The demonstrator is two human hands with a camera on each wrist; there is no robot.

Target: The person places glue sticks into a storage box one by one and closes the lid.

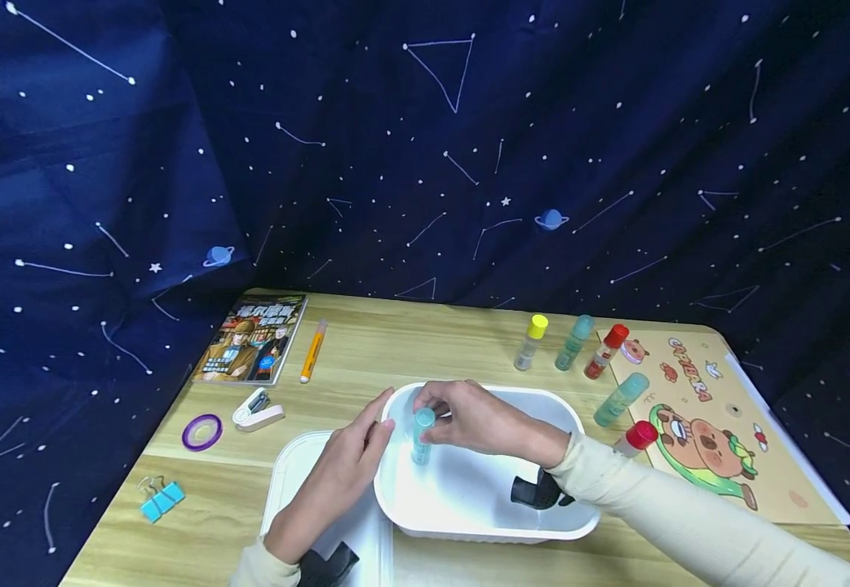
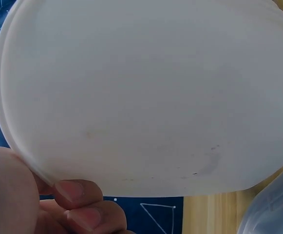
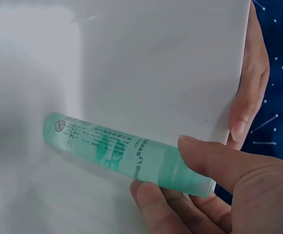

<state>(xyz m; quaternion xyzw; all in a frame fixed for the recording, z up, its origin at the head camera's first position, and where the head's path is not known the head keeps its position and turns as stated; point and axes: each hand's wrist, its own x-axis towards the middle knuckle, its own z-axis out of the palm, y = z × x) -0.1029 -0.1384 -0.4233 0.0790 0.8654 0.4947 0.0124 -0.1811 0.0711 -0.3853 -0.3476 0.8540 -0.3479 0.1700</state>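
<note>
The slim, printed, translucent teal plastic tube [image 1: 421,442] was inside a white plastic tub [image 1: 484,497], near its left end, cap end up; whether its base touched the floor of the tub could not be told. Furthest left on the wooden table [image 1: 117,554] lay a bright blue metal binder clip [image 1: 164,501], then a purple-ringed roll of tape [image 1: 192,429]. Behind them were a glossy illustrated booklet [image 1: 245,346], a small white stapler [image 1: 258,412] and an orange stick-shaped pen or cutter [image 1: 312,352]. A shallow white plastic tray or lid [image 1: 289,465] lay partly under the left arm. The left hand [image 1: 340,465] gripped the tub's left rim between thumb and fingers. The right hand [image 1: 469,416] reached into the tub, pinching the tube near its top between thumb and fingers. Further right stood a clear tube with a yellow cap [image 1: 531,342], a second teal tube [image 1: 574,344], a red-capped red tube [image 1: 606,352], a third teal tube [image 1: 620,399] and another red-capped tube [image 1: 640,435], half hidden by the sleeve. Rightmost lay a flat tan folder with cartoon capybaras [image 1: 792,465].
</note>
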